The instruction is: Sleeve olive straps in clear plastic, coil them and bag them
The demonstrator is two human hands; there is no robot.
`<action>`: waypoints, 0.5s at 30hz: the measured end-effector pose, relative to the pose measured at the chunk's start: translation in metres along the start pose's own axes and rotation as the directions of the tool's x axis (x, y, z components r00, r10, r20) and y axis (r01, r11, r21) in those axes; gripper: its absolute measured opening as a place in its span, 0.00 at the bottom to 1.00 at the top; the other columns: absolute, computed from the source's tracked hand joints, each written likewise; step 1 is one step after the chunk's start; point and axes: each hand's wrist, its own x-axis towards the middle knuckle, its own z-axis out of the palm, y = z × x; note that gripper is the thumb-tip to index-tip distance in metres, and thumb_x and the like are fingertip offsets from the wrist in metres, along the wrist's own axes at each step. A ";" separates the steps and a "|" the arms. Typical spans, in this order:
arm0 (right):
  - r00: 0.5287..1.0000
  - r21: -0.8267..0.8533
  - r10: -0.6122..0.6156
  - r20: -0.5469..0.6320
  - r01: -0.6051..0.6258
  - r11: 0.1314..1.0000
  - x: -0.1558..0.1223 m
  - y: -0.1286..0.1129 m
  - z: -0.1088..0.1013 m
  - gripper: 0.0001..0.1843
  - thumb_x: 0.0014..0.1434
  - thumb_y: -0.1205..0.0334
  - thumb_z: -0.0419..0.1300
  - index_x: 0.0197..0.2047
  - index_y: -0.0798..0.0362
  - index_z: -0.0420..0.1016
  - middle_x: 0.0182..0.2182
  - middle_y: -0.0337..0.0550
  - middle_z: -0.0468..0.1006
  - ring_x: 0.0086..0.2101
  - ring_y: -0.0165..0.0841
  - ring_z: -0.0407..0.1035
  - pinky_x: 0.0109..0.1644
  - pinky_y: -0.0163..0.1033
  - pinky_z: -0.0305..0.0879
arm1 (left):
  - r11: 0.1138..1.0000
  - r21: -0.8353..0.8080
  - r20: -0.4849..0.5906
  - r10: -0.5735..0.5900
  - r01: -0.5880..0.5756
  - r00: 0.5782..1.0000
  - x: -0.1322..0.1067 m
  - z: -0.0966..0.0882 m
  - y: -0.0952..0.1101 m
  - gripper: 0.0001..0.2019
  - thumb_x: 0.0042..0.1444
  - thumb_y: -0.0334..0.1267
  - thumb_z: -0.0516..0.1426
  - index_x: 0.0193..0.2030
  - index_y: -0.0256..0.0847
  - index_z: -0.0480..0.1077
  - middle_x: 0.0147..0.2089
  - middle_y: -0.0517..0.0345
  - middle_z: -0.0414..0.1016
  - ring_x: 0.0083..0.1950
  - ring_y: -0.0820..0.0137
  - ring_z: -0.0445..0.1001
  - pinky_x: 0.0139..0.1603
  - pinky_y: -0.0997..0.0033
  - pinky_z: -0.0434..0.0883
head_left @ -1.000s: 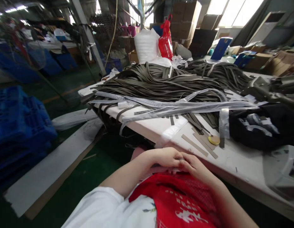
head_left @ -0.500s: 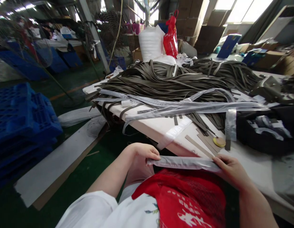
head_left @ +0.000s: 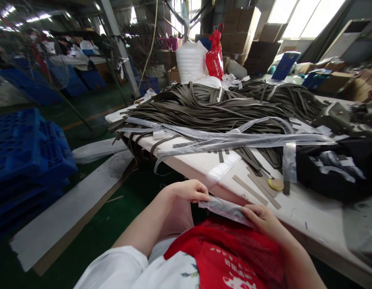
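Between my hands, just above my lap, a narrow clear plastic sleeve (head_left: 224,208) is stretched, with something greyish showing through it. My left hand (head_left: 194,191) pinches its left end between thumb and fingers. Toward the other end, my right hand (head_left: 259,216) grips the sleeve with the thumb on top. Part of the sleeve under the right hand is hidden. Beyond it, on the white table (head_left: 200,170), long clear plastic sleeves (head_left: 249,140) lie across a big heap of dark grey-brown straps (head_left: 198,104).
Flat brown strips (head_left: 250,188) and a round yellow object (head_left: 275,184) lie near the table's front edge. A black bag (head_left: 327,168) sits at the right. Blue pallets (head_left: 20,140) are stacked on the left, beside a long white board (head_left: 68,204) on the floor.
My right hand has moved left, closer to my left hand, and the stretch of sleeve between them is shorter. My left hand has shifted slightly right. The view has tilted a little.
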 end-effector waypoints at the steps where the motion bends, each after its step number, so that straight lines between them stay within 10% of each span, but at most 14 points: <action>1: 1.000 -0.010 -0.004 -0.004 0.004 1.000 -0.002 0.001 -0.003 0.29 0.65 0.39 0.48 0.24 0.53 0.66 0.21 0.36 0.63 0.25 0.30 0.57 0.30 0.35 0.55 | 1.000 -0.005 0.026 0.000 0.000 1.000 -0.002 -0.002 -0.001 0.24 0.51 0.59 0.62 0.33 0.36 0.71 0.20 0.66 0.65 0.18 0.80 0.57 0.19 0.79 0.55; 5: 1.000 -0.049 -0.004 -0.011 0.003 0.999 -0.006 0.001 -0.013 0.28 0.64 0.39 0.49 0.24 0.53 0.70 0.21 0.37 0.66 0.25 0.31 0.59 0.29 0.35 0.57 | 1.000 -0.031 0.022 0.004 -0.004 1.000 -0.007 -0.007 -0.003 0.23 0.50 0.57 0.63 0.38 0.35 0.74 0.20 0.65 0.66 0.19 0.79 0.60 0.21 0.78 0.58; 11: 0.999 -0.127 -0.005 -0.045 -0.001 0.992 -0.007 0.007 -0.015 0.28 0.65 0.41 0.48 0.25 0.53 0.71 0.21 0.37 0.67 0.26 0.31 0.61 0.30 0.35 0.57 | 0.995 0.079 -0.286 0.086 -0.066 0.954 -0.001 -0.009 -0.004 0.21 0.57 0.54 0.59 0.42 0.35 0.76 0.33 0.57 0.76 0.32 0.74 0.72 0.37 0.75 0.69; 15: 0.999 -0.174 -0.041 -0.027 0.036 0.984 -0.003 0.006 -0.013 0.28 0.66 0.43 0.48 0.25 0.54 0.71 0.22 0.37 0.68 0.26 0.31 0.61 0.30 0.35 0.57 | 0.993 0.118 -0.122 -0.008 0.023 0.992 0.008 0.004 0.002 0.23 0.58 0.58 0.56 0.41 0.38 0.76 0.32 0.57 0.78 0.31 0.73 0.73 0.36 0.74 0.69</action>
